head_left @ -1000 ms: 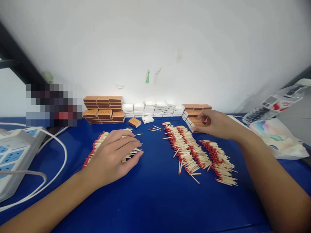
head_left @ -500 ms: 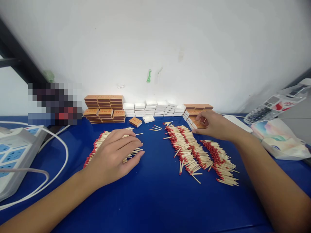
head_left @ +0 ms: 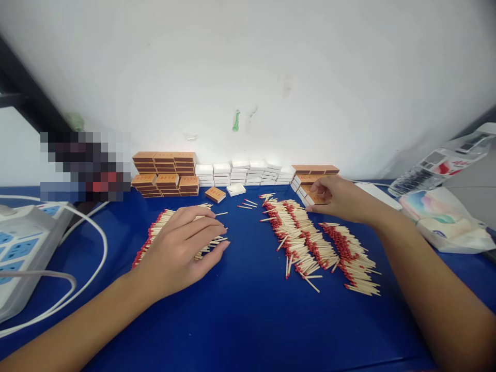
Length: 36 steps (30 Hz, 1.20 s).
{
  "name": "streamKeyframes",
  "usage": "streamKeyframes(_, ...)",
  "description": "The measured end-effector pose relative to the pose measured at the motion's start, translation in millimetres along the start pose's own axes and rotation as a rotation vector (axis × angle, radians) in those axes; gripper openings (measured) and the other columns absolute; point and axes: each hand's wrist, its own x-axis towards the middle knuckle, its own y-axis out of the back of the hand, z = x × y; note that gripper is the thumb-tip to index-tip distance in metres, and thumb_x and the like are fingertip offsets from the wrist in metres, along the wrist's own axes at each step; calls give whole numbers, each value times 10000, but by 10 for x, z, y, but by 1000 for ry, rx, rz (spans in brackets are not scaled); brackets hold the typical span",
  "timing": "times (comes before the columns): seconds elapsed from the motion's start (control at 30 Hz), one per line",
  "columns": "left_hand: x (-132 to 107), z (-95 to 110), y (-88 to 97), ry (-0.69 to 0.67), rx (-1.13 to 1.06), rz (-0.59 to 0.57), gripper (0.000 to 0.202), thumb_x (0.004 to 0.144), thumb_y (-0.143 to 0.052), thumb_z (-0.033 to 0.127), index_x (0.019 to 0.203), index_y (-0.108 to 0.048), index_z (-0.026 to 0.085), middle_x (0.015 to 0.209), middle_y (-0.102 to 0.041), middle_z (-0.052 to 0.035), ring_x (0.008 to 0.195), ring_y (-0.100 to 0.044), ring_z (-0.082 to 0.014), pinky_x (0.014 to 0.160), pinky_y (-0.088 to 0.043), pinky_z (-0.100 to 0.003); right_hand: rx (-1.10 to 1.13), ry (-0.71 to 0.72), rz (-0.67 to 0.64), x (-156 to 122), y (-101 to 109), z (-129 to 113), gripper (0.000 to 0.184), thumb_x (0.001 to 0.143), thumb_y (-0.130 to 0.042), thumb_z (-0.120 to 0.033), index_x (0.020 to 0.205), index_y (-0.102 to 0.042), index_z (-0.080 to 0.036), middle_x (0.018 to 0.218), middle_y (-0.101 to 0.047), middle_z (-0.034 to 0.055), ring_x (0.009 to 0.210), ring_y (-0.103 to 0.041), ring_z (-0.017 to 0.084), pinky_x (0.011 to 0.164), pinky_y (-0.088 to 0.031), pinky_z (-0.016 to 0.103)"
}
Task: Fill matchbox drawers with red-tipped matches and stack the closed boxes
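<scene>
My left hand [head_left: 182,248] lies palm down on a row of red-tipped matches [head_left: 155,232] at the left of the blue table, its fingers curled over the sticks and holding nothing that I can make out. My right hand [head_left: 343,199] reaches to the right-hand stack of orange matchboxes [head_left: 310,181] near the wall, with thumb and fingers pinched on the lowest front box [head_left: 315,199]. Two long rows of matches [head_left: 302,237] lie just in front of that hand.
More orange matchboxes [head_left: 165,173] and white inner trays [head_left: 240,173] are stacked along the wall. One loose orange box [head_left: 215,195] and a white tray [head_left: 235,190] lie before them. A white power strip [head_left: 19,248] with cables sits left; plastic bags [head_left: 445,217] lie right.
My right hand has slid slightly down and in on the front box of the right stack. My left hand has stayed on its matches.
</scene>
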Motion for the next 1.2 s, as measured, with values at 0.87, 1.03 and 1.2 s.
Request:
streamKeyframes(0.87, 9, 6, 11, 11, -3, -4, 201, 978, -791, 155, 1168, -738, 194, 1047, -831, -44, 1127, -725, -261, 1025, -596, -446, 2, -32, 51, -57, 89, -166, 423, 799, -788, -613, 969, -657, -249, 1030, -772, 155, 893, -699, 337, 756, -554, 478)
streamKeyframes(1.03, 16, 9, 26, 5, -12, 15, 203, 971, -796, 145, 1160, -735, 182, 1041, -826, -45, 1117, -722, -258, 1028, -593, -450, 70, -5, 132, 15, 123, -476, 283, 954, -654, -511, 899, -699, -238, 845, -739, 93, 763, -664, 264, 687, -472, 398)
streamKeyframes(1.2, 17, -25, 29, 5, -9, 25, 159, 987, -767, 142, 1133, -735, 195, 1024, -824, -37, 1102, -730, -257, 977, -603, -440, 23, 259, 5, 316, -66, -1109, 172, 1033, -598, -286, 994, -754, -224, 957, -758, 84, 861, -680, 233, 762, -494, 367)
